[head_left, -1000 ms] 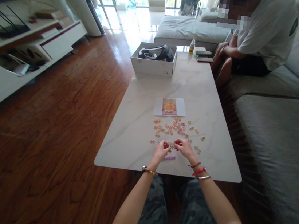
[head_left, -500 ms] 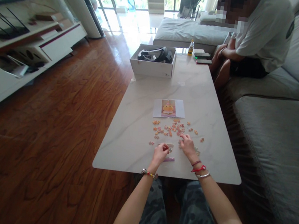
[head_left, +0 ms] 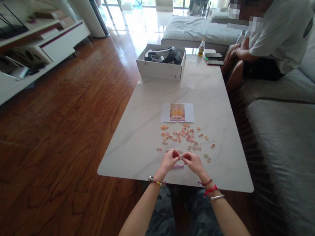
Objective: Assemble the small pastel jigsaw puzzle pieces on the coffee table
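Observation:
My left hand [head_left: 169, 160] is closed in a pinch on a small pale jigsaw puzzle piece [head_left: 180, 158] near the table's front. Fingertips of my right hand [head_left: 193, 164] meet it from the other side, also pinched on the piece. My fingers cover most of it. Just below lies a short purple strip [head_left: 179, 167], partly behind my left hand. Beyond my hands, loose orange and pink puzzle pieces [head_left: 189, 136] are scattered. Some greenish ones [head_left: 207, 157] lie right of my right hand. Behind them rests a paper sheet [head_left: 189, 114] with a printed picture of a yellow figure.
The white marble-look table [head_left: 141, 127] also carries a white box [head_left: 159, 71] with a dark headset-like device, a small bottle [head_left: 201, 47] and two phones [head_left: 213, 56] at the far end. A person [head_left: 281, 37] sits on the grey sofa [head_left: 295, 132] along the right side.
My right hand has left the loose pieces and moved down and left, meeting my left hand at the puzzle piece. My left hand has barely moved.

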Demonstrator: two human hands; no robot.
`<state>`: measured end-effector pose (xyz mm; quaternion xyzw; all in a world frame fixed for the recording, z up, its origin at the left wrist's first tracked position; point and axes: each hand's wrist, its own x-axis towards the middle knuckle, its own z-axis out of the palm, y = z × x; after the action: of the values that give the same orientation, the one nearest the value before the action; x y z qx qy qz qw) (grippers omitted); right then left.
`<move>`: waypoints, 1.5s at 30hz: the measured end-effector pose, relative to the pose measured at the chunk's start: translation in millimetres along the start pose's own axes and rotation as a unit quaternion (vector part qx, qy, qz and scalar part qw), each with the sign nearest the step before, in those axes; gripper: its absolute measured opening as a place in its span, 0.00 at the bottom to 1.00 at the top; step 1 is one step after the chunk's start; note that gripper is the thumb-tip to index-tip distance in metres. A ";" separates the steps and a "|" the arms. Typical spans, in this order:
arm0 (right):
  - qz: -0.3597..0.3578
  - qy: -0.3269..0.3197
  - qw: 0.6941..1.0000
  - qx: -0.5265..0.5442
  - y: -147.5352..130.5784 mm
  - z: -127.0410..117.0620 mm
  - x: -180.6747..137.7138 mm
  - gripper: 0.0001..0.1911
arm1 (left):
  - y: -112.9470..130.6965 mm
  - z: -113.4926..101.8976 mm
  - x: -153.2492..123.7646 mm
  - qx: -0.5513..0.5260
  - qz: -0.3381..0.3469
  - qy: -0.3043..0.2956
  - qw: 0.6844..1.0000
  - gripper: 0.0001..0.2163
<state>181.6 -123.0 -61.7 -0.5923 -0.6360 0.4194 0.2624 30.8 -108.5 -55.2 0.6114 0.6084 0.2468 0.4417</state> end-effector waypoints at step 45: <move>0.086 0.064 0.994 -0.036 -9.1 18.8 15.3 0.07 | -8.1 -14.5 -27.6 0.403 0.172 -0.064 0.896 0.23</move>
<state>158.7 -111.8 -66.1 -0.6792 -0.5794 0.3787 0.2440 10.6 -132.7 -48.5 0.8468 0.5114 0.0127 0.1457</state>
